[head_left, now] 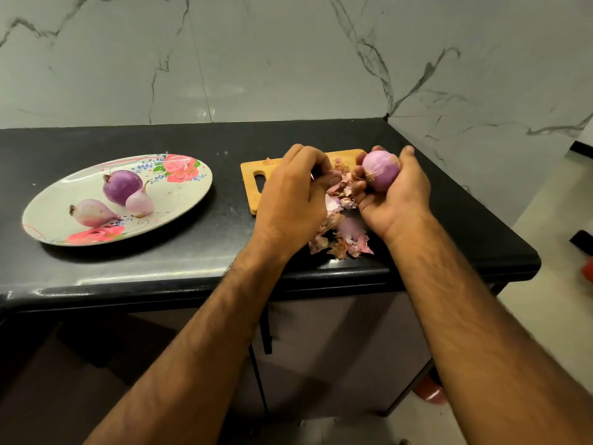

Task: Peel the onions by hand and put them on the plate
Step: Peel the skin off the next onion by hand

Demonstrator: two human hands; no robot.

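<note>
The right hand (pixel 394 200) grips the held onion (pixel 382 170), fingers and thumb curled round it, above the far right end of the wooden cutting board (pixel 253 187). The onion's surface is smooth and pale purple.

The left hand (pixel 288 200) is just beside it with its fingers curled inward. It cannot be told whether they pinch anything.

Loose onion skins (pixel 340 242) lie between the hands, across the board and the black table (pixel 192 245).

The floral-printed plate (pixel 179 194) sits well to the left and carries a large purple onion (pixel 122 186), a small pale onion (pixel 139 202) and an elongated pale onion (pixel 93 213).
</note>
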